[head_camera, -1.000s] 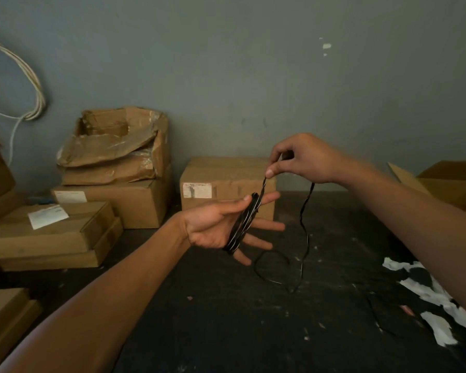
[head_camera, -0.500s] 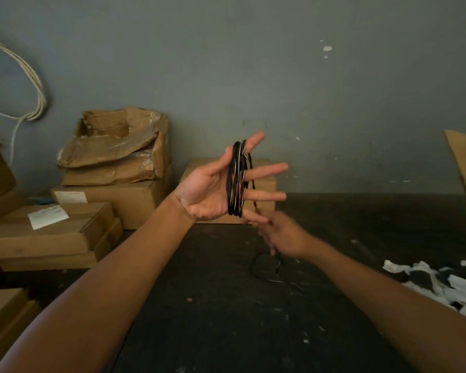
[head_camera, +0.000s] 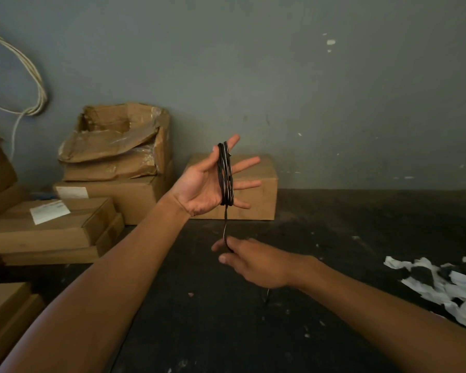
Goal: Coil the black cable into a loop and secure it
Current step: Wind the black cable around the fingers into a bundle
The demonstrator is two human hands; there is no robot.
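Left hand [head_camera: 203, 188] open, fingers spread, black cable [head_camera: 225, 175] coiled around them; right hand [head_camera: 249, 261] below, pinching cable's hanging tail.

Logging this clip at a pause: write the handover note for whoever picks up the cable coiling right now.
Left hand: raised, palm open, fingers spread; the cable is wound in several turns around the fingers.
Right hand: lower down, pinching the free strand that hangs from the coil.
A short tail shows below the right hand, above the dark floor.
Done: most of the cable is coiled.
Left: wind the remaining tail on, then secure the loop; nothing ties it yet.
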